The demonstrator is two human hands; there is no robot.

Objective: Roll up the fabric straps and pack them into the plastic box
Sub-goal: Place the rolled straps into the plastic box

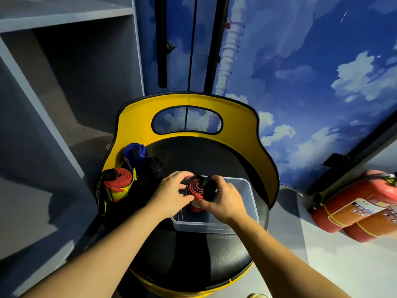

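Left hand (171,193) and right hand (223,201) both grip a rolled red-and-black fabric strap (198,188) (coil end up) above the clear plastic box (247,203) on the black round seat (193,254).

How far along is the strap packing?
Done: the red strap is coiled. In hand: left hand and right hand hold it over the plastic box, which looks empty. Left: orange roll, blue roll and black straps on the chair.
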